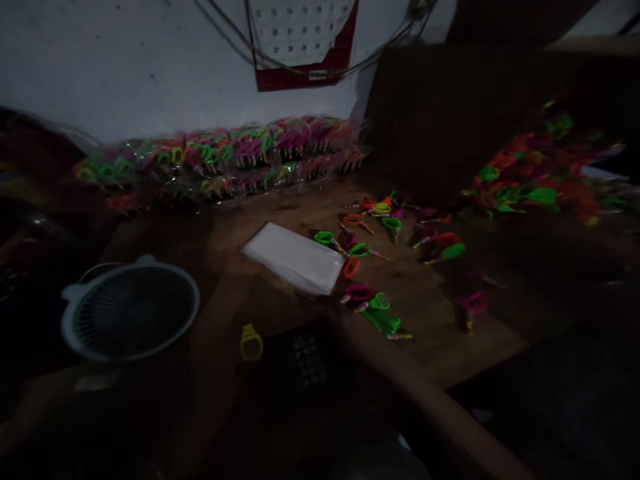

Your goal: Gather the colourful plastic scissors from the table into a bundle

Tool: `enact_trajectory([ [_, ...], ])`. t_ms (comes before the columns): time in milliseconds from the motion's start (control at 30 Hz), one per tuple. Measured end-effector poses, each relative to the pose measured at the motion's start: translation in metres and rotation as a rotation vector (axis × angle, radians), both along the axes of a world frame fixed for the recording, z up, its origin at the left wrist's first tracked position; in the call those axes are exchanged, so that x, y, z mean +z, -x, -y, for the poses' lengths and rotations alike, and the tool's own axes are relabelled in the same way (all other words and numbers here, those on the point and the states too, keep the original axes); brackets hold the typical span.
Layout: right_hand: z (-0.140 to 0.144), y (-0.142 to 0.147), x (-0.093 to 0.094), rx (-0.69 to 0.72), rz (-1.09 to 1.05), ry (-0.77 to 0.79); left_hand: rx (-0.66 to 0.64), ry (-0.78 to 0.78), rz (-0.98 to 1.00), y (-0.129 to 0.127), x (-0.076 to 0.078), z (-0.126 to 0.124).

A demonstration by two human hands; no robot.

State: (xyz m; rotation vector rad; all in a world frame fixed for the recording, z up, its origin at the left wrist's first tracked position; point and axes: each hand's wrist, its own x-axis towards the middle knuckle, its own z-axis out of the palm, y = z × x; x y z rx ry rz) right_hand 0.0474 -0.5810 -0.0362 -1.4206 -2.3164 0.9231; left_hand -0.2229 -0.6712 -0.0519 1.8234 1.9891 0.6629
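Observation:
The picture is dark and blurred. My right forearm comes in from the bottom right, and my right hand [350,312] ends at a small bunch of pink and green neon plastic pieces [383,319] with loop-shaped ends. Its fingers cannot be made out, so I cannot tell whether it grips them. My left arm is only a dim shape from the lower left, with my left hand [253,290] near a white stack of thin sheets or bags [295,257]. More loose neon pieces [373,223] lie scattered on the wooden table [430,333].
Clear bags packed with neon pieces [225,160] line the wall. A loose heap of them [540,173] is at the right. A small white fan [130,310] lies at the left. A yellow loop [251,343] sits beside a dark keyed device [307,360]. A calendar [305,40] hangs above.

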Motion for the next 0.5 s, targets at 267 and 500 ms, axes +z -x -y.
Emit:
enact_trajectory([
  [267,0.023,0.014,0.011,-0.138,-0.893,0.553,-0.022,0.022,0.039,0.010,-0.012,-0.003],
  [500,0.070,0.089,-0.021,0.114,-0.007,0.084,-0.057,0.023,0.077,0.020,-0.035,-0.007],
])
